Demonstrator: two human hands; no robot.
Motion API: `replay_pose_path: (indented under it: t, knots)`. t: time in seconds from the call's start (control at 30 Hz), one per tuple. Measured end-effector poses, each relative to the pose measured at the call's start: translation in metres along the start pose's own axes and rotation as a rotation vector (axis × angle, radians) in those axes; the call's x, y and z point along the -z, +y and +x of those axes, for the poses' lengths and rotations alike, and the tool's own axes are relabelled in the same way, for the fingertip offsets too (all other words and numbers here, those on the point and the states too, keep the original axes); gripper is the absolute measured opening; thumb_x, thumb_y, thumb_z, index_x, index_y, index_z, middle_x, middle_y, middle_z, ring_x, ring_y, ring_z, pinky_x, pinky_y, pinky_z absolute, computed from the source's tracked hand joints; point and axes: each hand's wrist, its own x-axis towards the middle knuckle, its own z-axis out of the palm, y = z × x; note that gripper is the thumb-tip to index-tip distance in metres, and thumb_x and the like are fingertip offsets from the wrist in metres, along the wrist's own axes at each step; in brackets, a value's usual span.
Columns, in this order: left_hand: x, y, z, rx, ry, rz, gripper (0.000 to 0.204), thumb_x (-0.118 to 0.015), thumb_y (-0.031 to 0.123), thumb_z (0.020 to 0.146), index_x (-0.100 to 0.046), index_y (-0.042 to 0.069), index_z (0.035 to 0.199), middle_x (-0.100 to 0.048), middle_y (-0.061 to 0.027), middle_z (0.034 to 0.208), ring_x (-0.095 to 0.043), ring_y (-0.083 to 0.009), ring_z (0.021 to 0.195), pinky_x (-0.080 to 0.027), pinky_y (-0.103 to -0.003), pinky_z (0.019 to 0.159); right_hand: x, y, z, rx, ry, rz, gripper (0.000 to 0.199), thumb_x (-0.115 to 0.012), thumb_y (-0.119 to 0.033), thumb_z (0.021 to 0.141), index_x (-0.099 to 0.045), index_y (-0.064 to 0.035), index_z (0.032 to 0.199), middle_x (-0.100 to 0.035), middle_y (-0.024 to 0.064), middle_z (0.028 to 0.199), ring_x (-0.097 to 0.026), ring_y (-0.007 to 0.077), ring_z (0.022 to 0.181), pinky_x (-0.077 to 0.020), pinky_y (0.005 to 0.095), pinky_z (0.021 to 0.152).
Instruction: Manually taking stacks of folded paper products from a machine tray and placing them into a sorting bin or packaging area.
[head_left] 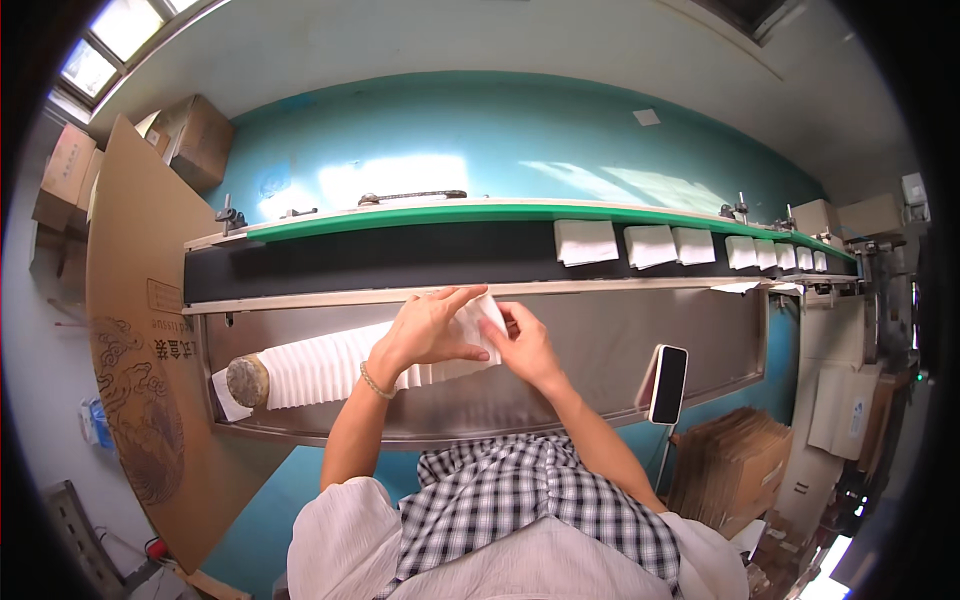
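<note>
A long row of folded white tissues (325, 367) stands packed on the metal table, with a round brownish block (248, 382) against its left end. My left hand (425, 330) lies over the right part of the row, fingers stretched and thumb apart, touching the tissues. At the row's right end, my right hand (527, 345) has its thumb and curled fingers closed on folded tissues (484, 318). How many it grips is hidden. Beyond both hands runs a black conveyor belt (400, 253), carrying several small stacks of folded tissues (586, 242) on its right half.
A pale rail (420, 297) edges the belt's near side, a green strip (400, 217) its far side. A phone (668, 385) stands on a holder at the table's near right. A large cardboard sheet (135, 350) rises on the left; flattened cartons (730, 465) stand lower right.
</note>
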Motion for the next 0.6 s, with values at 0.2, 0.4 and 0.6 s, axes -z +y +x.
replay_pose_path:
  t: [0.2,0.4,0.6]
  knots:
    - [0.009,0.002,-0.006,0.129,-0.071,-0.092,0.068,-0.086,0.049,0.065,-0.063,0.012,0.117,-0.067,-0.0131,0.118,-0.065,-0.0339,0.107,-0.052,-0.042,0.091,0.028,0.02,-0.002,-0.232,-0.151,0.147,0.03,-0.067,-0.021,0.096,-0.063,0.002,0.114,-0.069,0.0068,0.099,-0.065,0.0117,0.087,-0.0535,0.0284,0.074]
    - [0.007,0.005,-0.004,0.155,-0.071,-0.061,0.071,-0.088,0.051,0.064,-0.061,0.011,0.116,-0.067,-0.0162,0.117,-0.066,-0.0374,0.105,-0.053,-0.043,0.089,0.039,0.018,0.044,-0.313,0.214,0.726,0.028,-0.059,-0.023,0.101,-0.06,0.0023,0.114,-0.068,0.0081,0.096,-0.067,0.0143,0.08,-0.0551,0.0281,0.071]
    - [0.006,-0.003,-0.013,0.044,0.006,0.023,0.084,-0.088,0.05,0.062,-0.059,0.01,0.13,-0.066,-0.017,0.123,-0.064,-0.0366,0.111,-0.052,-0.042,0.095,-0.009,-0.007,-0.002,0.038,-0.122,-0.218,0.042,-0.069,-0.037,0.094,-0.063,-0.0002,0.114,-0.069,0.0087,0.097,-0.067,0.0171,0.08,-0.0541,0.0311,0.072]
